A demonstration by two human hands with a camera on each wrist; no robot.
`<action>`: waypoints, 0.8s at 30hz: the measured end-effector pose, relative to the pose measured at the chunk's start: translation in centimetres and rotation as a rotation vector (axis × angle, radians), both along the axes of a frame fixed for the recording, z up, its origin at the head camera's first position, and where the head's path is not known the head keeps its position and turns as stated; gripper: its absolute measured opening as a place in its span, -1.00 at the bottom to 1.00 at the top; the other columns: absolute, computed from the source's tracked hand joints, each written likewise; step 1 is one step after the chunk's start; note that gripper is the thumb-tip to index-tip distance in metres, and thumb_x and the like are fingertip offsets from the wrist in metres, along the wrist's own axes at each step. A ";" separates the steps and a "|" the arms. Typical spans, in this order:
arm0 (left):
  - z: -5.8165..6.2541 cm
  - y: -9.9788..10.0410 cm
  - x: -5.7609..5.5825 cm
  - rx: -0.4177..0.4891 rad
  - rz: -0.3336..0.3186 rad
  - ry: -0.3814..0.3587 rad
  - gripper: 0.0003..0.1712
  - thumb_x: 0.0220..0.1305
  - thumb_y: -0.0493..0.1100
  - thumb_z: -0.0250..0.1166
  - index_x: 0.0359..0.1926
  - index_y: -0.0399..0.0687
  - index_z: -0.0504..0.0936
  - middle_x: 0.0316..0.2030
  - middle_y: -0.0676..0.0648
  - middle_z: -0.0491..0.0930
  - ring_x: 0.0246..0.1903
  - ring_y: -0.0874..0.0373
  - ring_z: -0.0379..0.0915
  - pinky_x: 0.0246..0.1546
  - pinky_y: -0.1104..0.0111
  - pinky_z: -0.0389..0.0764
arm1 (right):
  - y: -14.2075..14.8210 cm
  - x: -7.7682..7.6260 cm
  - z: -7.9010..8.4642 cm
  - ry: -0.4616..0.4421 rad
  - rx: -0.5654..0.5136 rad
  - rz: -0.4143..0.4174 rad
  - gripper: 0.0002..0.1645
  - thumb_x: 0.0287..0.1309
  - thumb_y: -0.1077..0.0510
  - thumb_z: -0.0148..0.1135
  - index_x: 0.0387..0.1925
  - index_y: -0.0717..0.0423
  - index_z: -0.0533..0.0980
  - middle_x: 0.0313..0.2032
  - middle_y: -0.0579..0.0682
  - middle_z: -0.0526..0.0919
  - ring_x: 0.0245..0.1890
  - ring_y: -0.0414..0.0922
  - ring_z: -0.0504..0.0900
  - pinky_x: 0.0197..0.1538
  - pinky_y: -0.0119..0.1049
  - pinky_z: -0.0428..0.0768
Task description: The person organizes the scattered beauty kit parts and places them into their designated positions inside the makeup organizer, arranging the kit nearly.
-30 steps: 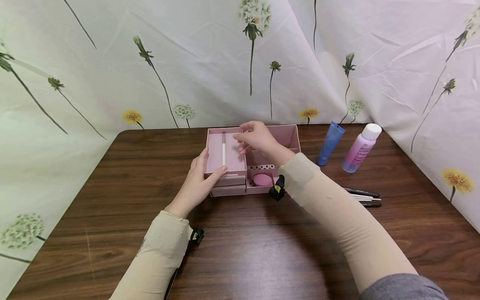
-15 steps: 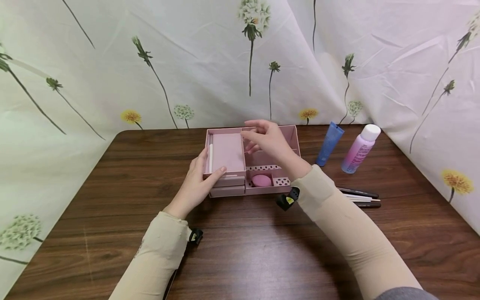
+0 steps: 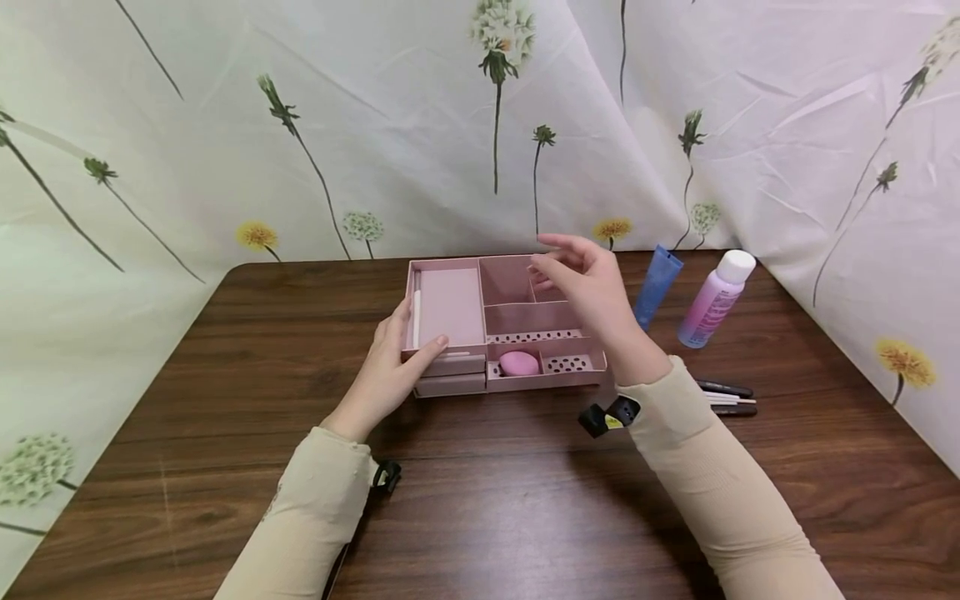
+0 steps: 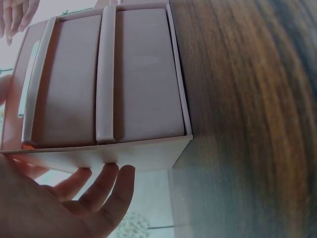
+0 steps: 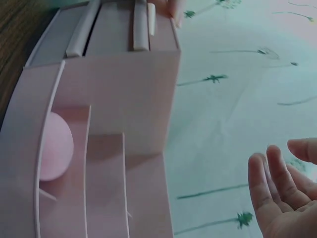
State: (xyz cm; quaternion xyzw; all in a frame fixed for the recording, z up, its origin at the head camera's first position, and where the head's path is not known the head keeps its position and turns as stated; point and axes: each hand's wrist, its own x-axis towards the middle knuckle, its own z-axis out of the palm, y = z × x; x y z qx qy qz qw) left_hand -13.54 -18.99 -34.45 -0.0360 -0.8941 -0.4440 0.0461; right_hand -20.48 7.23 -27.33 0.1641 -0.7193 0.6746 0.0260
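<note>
A pink desk organizer [image 3: 452,304] stands at the table's back, with two drawers at left and several compartments at right. My left hand [image 3: 381,365] holds its front left corner, thumb over the front rim and fingers against the side wall. In its top tray a white-handled makeup brush [image 3: 417,315] lies along the left wall. A pink oval sponge-like piece [image 3: 519,363] sits in a front compartment. Above the right-hand compartments hovers my right hand [image 3: 592,292], fingers loosely bent and nothing between them; the right wrist view shows it apart from the organizer.
Right of the organizer stand a blue tube [image 3: 660,283] and a pink-purple bottle [image 3: 716,300] with a white cap. Several black and white brushes [image 3: 727,398] lie nearer on the wooden table [image 3: 480,500]. A flower-print cloth [image 3: 420,125] hangs behind.
The brush has shifted from the tray's middle to its left wall. My right hand has moved away from the tray to the right; my left hand keeps its hold on the organizer.
</note>
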 end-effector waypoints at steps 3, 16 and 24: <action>-0.1 0.0 0.1 0.000 0.003 0.002 -0.02 0.38 0.19 0.18 0.59 0.00 -0.13 0.51 -0.27 -0.03 0.51 -0.10 -0.09 0.46 -0.10 0.03 | 0.9 0.2 -0.1 0.038 -0.058 -0.060 -0.56 0.29 0.28 0.24 0.17 0.34 0.51 -0.40 -0.30 0.72 -0.35 -0.26 0.72 -0.09 -0.31 0.69; -0.1 0.1 -0.1 -0.006 0.003 0.002 -0.02 0.38 0.20 0.17 0.59 0.00 -0.13 0.50 -0.28 -0.02 0.50 -0.12 -0.07 0.46 -0.10 0.04 | 4.7 -0.1 -0.7 0.170 -0.332 -0.298 -0.81 0.21 0.36 0.28 -0.16 0.12 0.67 -0.32 -0.20 0.77 -0.18 -0.26 0.69 -0.03 -0.44 0.58; -0.1 0.0 -0.1 -0.001 0.005 -0.003 -0.01 0.38 0.21 0.17 0.59 0.03 -0.13 0.51 -0.26 -0.03 0.50 -0.10 -0.07 0.45 -0.11 0.05 | 6.5 -0.5 -0.5 0.214 -0.365 -0.413 -0.79 0.18 0.39 0.28 -0.14 0.20 0.67 -0.32 -0.20 0.76 -0.17 -0.25 0.69 -0.02 -0.47 0.57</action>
